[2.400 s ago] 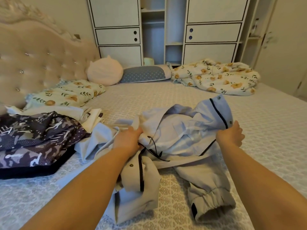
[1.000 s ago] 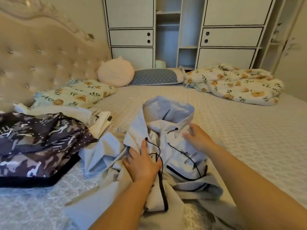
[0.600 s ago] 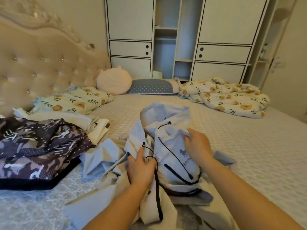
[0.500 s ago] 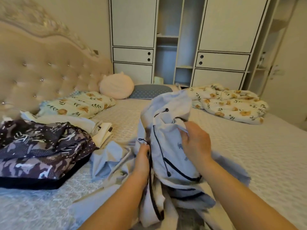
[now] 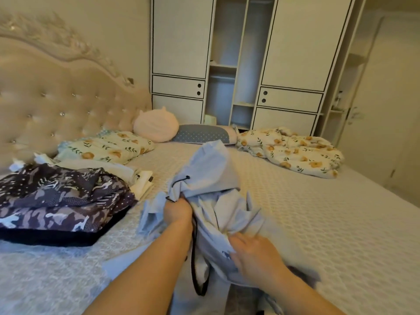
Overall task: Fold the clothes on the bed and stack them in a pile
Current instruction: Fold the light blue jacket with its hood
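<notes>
my left hand has its grip bunched on the pale blue jacket; my right hand, fingers loosely spread, presses its lower folds on the bed.

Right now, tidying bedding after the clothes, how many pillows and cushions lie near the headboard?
3: a floral pillow beside the headboard, a round pink cushion right of it, then a blue dotted pillow. Others may hide behind the clothes.

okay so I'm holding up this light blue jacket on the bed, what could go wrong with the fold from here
The light blue jacket is bunched, with only the left hand gripping it; the fold may trap creases. Its black drawstring hangs loose and could get caught in the layers. Fabric trails near the camouflage pile, so a sweep might disturb it.
</notes>
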{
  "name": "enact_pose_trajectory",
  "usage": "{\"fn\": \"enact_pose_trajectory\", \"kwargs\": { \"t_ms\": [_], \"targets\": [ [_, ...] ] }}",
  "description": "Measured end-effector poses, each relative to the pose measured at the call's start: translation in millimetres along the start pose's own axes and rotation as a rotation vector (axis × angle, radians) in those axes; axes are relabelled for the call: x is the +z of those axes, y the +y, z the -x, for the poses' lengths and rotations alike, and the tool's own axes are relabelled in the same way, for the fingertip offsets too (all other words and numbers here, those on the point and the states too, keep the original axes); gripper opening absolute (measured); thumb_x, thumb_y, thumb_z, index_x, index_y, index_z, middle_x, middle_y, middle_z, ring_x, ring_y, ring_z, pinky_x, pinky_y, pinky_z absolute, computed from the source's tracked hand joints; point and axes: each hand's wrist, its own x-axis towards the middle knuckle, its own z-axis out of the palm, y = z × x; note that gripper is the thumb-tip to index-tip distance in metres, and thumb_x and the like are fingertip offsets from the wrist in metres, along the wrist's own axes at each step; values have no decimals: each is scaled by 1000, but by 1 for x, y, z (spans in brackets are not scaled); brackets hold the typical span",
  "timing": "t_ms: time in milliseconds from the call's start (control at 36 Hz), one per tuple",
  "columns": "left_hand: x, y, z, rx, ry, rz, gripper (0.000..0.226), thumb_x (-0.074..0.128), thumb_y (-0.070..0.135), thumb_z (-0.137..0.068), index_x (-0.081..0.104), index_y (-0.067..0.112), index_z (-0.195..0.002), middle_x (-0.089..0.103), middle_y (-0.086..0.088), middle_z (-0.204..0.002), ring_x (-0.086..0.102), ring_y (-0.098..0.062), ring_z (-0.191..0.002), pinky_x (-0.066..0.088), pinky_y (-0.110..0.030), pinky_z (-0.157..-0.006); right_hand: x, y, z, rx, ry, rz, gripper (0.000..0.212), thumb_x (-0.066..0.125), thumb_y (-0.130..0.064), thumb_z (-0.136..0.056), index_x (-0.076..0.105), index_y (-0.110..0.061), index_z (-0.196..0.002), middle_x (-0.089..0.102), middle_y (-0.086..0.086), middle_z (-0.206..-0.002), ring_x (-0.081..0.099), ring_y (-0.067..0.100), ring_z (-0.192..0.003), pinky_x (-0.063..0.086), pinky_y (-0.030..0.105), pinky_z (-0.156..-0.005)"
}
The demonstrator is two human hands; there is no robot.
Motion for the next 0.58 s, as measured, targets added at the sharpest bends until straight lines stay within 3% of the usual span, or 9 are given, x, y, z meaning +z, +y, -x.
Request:
{"fn": "enact_pose_trajectory", "kwargs": {
  "t_ms": [83, 167, 278, 361, 417, 444, 500, 528, 583],
  "targets": [
    [0, 4, 2, 38, 40, 60, 40, 40, 29, -103, 50, 2, -130, 54, -22, -130, 53, -37, -112, 43, -43, -88, -2, -4, 11, -5, -59, -27, 28, 78, -39, -65, 57, -21, -60, 48, -7, -49, 47, 11, -37, 2, 20, -40],
    [2, 3, 12, 129, 47, 75, 54, 50, 40, -97, 44, 5, -139, 57, -19, -129, 56, -37, -110, 47, -43, -84, -10, 4, 7, 128, 85, -142, 34, 55, -39, -82, 52, -17, -56, 35, -7, -59, 47, 14, -50, 19, 23, -45],
    [-4, 2, 20, 274, 48, 28, 43, 51, 39, -96, 55, 9, -126, 61, -16, -121, 58, -34, -101, 39, -34, -72, -11, 27, -23, 545, 138, -501, 21, 53, -40, -92, 56, -20, -96, 44, -8, -96, 47, 13, -96, 30, 24, -72],
    [-9, 0, 30, 388, 14, 52, 34, 55, 35, -95, 58, 10, -117, 64, -14, -110, 58, -28, -89, 38, -30, -70, -6, 40, -48, 698, -36, -508, 72, 60, -56, -82, 39, -19, -139, 45, 0, -137, 42, 20, -126, 37, 30, -97],
    [-13, -1, 35, 442, -9, 38, 32, 56, 34, -95, 58, 10, -116, 65, -13, -104, 58, -28, -88, 39, -29, -69, -1, 45, -58, 745, -241, -510, 94, 60, -68, -74, 29, -17, -147, 46, 4, -141, 44, 26, -127, 38, 38, -102],
    [-15, -1, 38, 472, -19, 28, 30, 57, 33, -94, 59, 11, -114, 66, -12, -101, 58, -26, -85, 39, -29, -68, 3, 47, -60, 760, -360, -521, 89, 59, -70, -74, 37, -16, -141, 54, 5, -131, 51, 26, -118, 41, 38, -96],
    [-19, -3, 42, 528, -41, -4, 22, 56, 30, -95, 58, 14, -109, 65, -6, -94, 55, -21, -78, 40, -29, -66, 11, 45, -59, 732, -573, -522, 50, 60, -64, -77, 58, -17, -94, 58, 3, -85, 56, 19, -78, 43, 31, -72],
    [-22, -4, 42, 553, -40, -28, 18, 56, 29, -95, 58, 15, -106, 63, -4, -91, 56, -20, -77, 41, -30, -65, 13, 43, -57, 711, -614, -510, 41, 63, -56, -79, 50, -18, -73, 49, 1, -69, 48, 16, -64, 38, 27, -60],
    [-27, -5, 40, 568, -10, -81, 13, 56, 26, -93, 56, 14, -99, 63, -5, -89, 58, -25, -80, 47, -34, -68, 14, 41, -58, 695, -593, -487, 39, 62, -40, -84, 40, -18, -60, 40, 0, -59, 40, 14, -55, 30, 25, -51]
  ]
}}
